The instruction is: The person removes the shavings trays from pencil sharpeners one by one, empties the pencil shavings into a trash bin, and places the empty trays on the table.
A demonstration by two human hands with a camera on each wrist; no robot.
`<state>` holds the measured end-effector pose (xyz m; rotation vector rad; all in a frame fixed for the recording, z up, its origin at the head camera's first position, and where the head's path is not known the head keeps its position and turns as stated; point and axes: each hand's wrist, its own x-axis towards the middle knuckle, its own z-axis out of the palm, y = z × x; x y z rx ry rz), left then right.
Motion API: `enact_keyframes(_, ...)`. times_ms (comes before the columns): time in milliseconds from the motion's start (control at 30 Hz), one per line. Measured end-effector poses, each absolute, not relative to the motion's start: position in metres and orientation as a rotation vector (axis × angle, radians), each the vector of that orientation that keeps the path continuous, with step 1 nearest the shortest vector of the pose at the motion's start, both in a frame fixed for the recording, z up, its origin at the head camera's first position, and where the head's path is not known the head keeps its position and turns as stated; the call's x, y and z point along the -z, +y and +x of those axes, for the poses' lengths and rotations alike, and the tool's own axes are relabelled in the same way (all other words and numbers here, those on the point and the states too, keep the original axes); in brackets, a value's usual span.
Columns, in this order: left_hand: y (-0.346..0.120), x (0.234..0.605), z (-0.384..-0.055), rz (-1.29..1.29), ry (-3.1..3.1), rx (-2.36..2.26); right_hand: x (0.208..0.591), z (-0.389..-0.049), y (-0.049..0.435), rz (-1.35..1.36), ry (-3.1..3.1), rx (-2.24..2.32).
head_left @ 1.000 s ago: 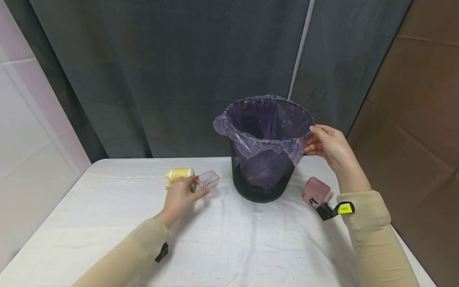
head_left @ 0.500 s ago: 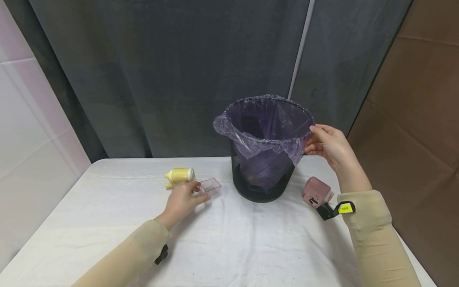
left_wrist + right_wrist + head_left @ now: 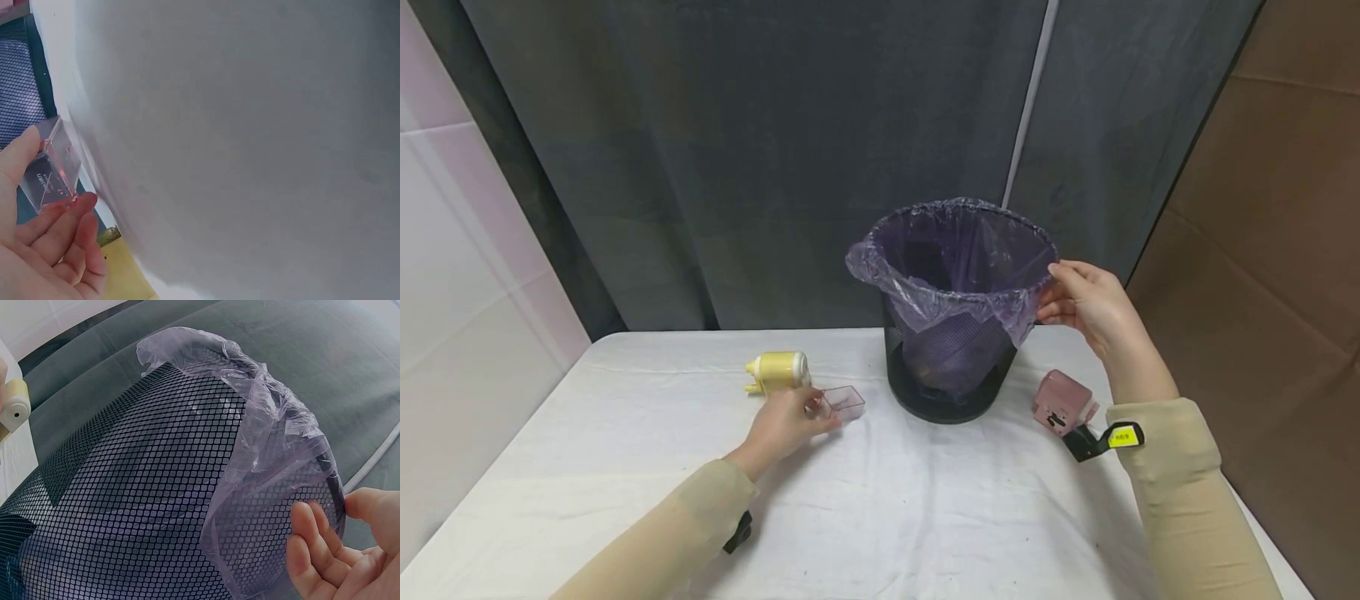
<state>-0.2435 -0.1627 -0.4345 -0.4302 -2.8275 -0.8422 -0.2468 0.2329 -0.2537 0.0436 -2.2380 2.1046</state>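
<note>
My left hand (image 3: pixel 781 423) pinches a small clear, pink-tinted plastic box (image 3: pixel 846 403) by one end, low over the white cloth. Thumb on one side and fingers on the other show in the left wrist view, with white lettering on the box (image 3: pixel 53 178). Just behind this hand lies a yellow cylinder with a white end (image 3: pixel 781 368), partly covered by the fingers. My right hand (image 3: pixel 1093 312) grips the rim of a black mesh bin (image 3: pixel 943 410) between thumb and fingers, over its purple plastic liner (image 3: pixel 275 434).
Right of the bin, near the right forearm, lies a pink block-shaped thing with a printed face (image 3: pixel 1063 398). White cloth (image 3: pixel 880 517) covers the table. A dark curtain (image 3: pixel 775 167) hangs behind, and a brown panel (image 3: pixel 1270 275) stands on the right.
The left hand has lowered the clear box towards the cloth, moving it slightly right and nearer to me. More of the yellow cylinder shows. The right hand stays on the bin rim.
</note>
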Motion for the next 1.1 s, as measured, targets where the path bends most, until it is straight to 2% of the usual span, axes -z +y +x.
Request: enact_keyframes(1100, -0.1665, 0.4368, -0.2426, -0.443, -2.989, 0.7, 0.2531, -0.2463, 0.2369, 0.062, -2.383, -1.931)
